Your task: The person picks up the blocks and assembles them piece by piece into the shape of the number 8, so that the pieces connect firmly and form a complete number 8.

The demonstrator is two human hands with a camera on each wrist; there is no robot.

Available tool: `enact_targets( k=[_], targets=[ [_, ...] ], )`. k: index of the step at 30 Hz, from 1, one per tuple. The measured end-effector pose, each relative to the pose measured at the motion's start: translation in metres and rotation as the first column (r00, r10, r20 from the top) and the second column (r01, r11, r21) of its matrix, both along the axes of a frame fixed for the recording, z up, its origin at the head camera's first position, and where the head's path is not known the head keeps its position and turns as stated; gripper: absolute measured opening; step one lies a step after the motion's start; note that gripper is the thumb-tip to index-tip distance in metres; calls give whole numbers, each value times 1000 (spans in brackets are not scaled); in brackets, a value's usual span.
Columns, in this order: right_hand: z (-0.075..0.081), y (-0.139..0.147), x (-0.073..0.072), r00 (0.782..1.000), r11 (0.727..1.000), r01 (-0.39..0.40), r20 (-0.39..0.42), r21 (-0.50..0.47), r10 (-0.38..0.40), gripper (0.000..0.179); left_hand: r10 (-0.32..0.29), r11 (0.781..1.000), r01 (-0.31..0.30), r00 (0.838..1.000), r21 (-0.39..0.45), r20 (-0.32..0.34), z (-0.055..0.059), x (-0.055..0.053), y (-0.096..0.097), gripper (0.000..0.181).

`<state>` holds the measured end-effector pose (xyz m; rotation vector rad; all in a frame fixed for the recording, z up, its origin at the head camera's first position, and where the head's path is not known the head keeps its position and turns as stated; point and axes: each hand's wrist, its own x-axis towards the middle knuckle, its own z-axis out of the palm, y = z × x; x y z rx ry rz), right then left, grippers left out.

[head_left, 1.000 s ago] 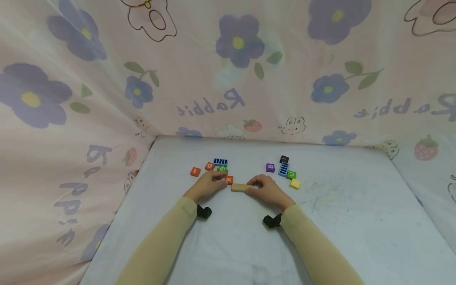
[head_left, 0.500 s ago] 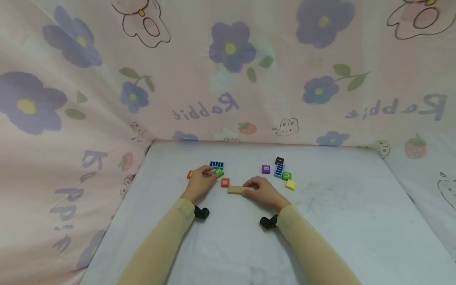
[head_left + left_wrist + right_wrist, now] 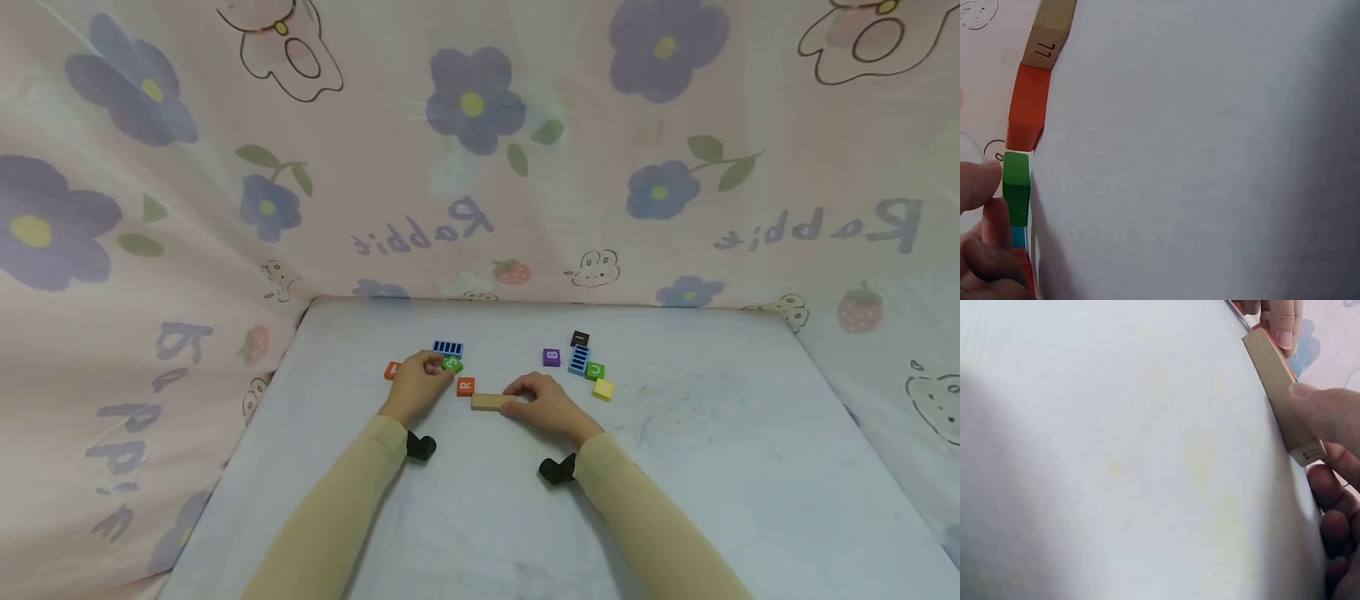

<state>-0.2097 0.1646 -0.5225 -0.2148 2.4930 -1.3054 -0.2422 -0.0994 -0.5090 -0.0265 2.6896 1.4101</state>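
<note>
At the table's middle my right hand holds a plain wooden block by its right end. In the right wrist view, the thumb lies against the wooden block's broad side. Touching its left end is an orange cube with a white R. Farther left, my left hand pinches a small green cube between thumb and fingers. The left wrist view shows the green cube beside the fingertips, a narrow gap from the orange cube.
Behind the green cube lies a blue slatted block. An orange cube is partly hidden by the left hand. To the right sit a purple cube, a black one, another blue slatted block, a green cube and a yellow one.
My left hand has moved left and away from the orange R cube to the green cube. The right hand keeps its hold on the wooden block. The head view has shifted slightly.
</note>
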Motion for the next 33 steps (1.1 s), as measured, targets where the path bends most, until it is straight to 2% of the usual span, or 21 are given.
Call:
enact_targets(
  k=[10, 28, 33],
  targets=[
    [-2, 1, 4, 1000, 999, -5, -16, 37, 6, 23, -12, 998, 11, 1000, -54, -22, -9, 1, 1, 38],
    [-1, -2, 3, 999, 999, -16, -38, 33, 17, 26, -5, 993, 0, 999, -121, -45, 0, 2, -3, 36],
    [-1, 1, 2, 999, 999, -8, -37, 39, 9, 26, -44, 991, 36, 997, -132, -59, 3, 4, -11, 35]
  ],
)
